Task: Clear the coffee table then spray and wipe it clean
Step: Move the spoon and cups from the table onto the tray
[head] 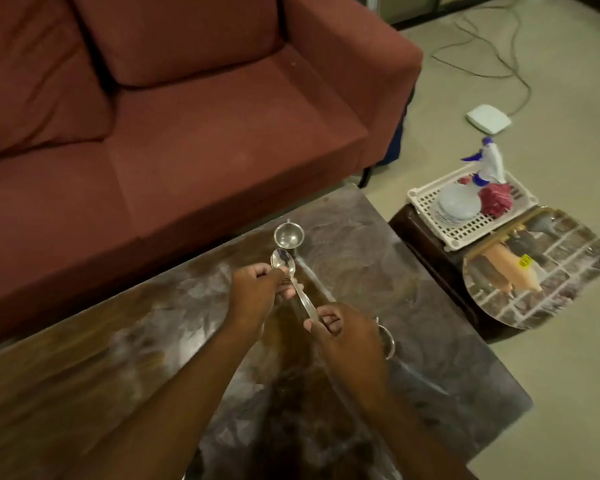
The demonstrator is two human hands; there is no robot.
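Right, at bottom centre both arms reach out over the coffee table [361,265], and they share one thing: a spoon [302,297]. The right hand [349,336], lower and to the right, has its fingers curled on the tip of the handle. The left hand [255,289], just up and left of it, is clenched round the neck, close to the bowl. By my reading the spoon is lifted off the tabletop, bowl pointing up the frame.

Against the right wrist a metal rim [388,341] peeks out, too hidden to name. Just above the spoon's bowl, a small steel cup [289,235] sits on the table.

So this is the clearing step, and it is not finished: the cup and that metal piece are yet to go. Next, one hand has to let go so the other can carry the spoon off. The likely spot is the white basket [471,232] at middle right, beyond the table's edge, which already holds plates [458,204], a red cloth [496,199] and the spray bottle [489,161]. Spraying and wiping wait until the top is bare.

Farthest back, a red sofa [194,133] fills the upper left.
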